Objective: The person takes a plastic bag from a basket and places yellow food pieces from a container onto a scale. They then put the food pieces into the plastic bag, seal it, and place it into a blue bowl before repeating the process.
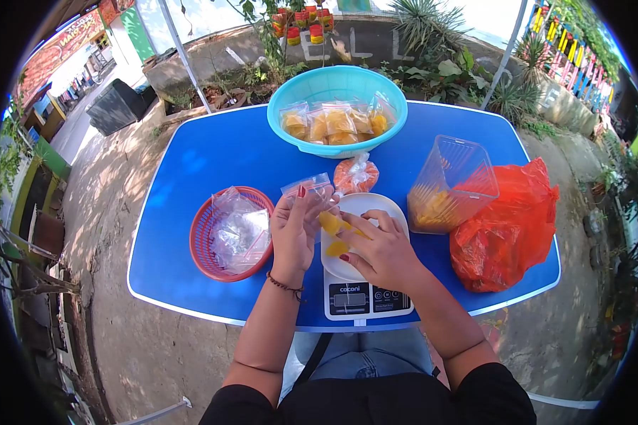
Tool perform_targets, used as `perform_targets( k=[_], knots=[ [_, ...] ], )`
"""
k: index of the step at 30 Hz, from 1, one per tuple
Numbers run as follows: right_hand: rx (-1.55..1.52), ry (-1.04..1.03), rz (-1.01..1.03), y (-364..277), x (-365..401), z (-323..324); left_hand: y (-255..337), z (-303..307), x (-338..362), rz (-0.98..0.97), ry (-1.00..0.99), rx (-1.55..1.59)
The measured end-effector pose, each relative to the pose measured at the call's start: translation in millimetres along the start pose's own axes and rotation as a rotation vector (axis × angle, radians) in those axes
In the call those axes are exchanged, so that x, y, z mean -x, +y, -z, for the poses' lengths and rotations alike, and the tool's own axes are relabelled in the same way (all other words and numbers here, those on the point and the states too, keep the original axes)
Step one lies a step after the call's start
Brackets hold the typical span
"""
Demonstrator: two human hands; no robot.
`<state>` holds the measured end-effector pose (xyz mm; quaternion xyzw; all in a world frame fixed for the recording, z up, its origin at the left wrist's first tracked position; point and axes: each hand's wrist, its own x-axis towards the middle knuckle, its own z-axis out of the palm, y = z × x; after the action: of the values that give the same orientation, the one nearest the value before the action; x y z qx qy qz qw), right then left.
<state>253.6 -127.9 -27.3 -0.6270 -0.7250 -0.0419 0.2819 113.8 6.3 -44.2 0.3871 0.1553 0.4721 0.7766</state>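
My left hand holds a small clear plastic bag open above a white kitchen scale. My right hand pinches a yellow fruit chunk at the bag's mouth. Another yellow chunk lies on the scale's round plate. Both hands hover over the plate, near the front middle of the blue table.
A teal bowl with several filled bags stands at the back. One filled bag lies behind the scale. A red basket of empty bags sits left; a clear tub of fruit and a red plastic bag sit right.
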Motion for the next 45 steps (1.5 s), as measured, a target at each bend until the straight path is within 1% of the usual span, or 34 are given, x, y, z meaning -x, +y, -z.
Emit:
perform_targets(
  k=[3,8,12,14,15,17,20,23,24,25,26,29,32,35,38,41,44,45],
  knots=[
    [-0.056,-0.011,0.025,1,2,-7,0,-3,0,0.017,0.041,0.000],
    [-0.161,0.002,-0.047,6,2,0,-1,-2,0,0.037,0.002,0.004],
    [-0.262,0.040,-0.038,13,1,1,3,-5,2,0.034,-0.046,0.009],
    [-0.332,0.054,-0.041,15,0,3,2,-7,3,0.039,-0.020,-0.061],
    [-0.393,0.082,-0.086,14,0,4,2,-7,4,0.042,-0.006,-0.096],
    [-0.515,0.137,-0.177,11,-1,7,1,-5,5,0.037,-0.046,-0.162],
    [-0.586,0.430,-0.270,15,-2,2,3,-9,10,0.004,-0.108,-0.284],
    [-0.630,0.663,-0.237,12,-5,3,0,-17,14,-0.062,-0.177,-0.437],
    [-0.705,0.697,-0.256,11,-3,1,-2,-18,16,-0.086,-0.199,-0.492],
    [-0.781,0.732,-0.273,10,1,-4,-6,-13,15,-0.102,-0.220,-0.629],
    [-0.857,0.765,-0.290,10,3,-6,-6,-14,17,-0.115,-0.246,-0.641],
    [-0.461,0.651,0.005,21,3,3,-6,-15,18,-0.133,-0.309,-0.713],
    [-0.293,0.508,0.096,20,-2,15,-1,-18,19,-0.107,-0.350,-0.692],
    [-0.557,0.553,-0.115,7,-4,13,-9,-14,17,-0.123,-0.281,-0.662],
    [-0.533,0.328,-0.356,11,1,12,-6,-19,16,-0.209,-0.084,-0.551],
    [-0.167,0.087,-0.030,21,1,3,-6,-7,8,-0.204,-0.003,-0.461],
    [-0.052,0.098,-0.033,0,-2,1,-3,-8,7,-0.145,0.053,-0.304],
    [-0.047,0.089,-0.019,0,-1,1,-1,-9,6,-0.112,0.063,-0.303]
  ],
)
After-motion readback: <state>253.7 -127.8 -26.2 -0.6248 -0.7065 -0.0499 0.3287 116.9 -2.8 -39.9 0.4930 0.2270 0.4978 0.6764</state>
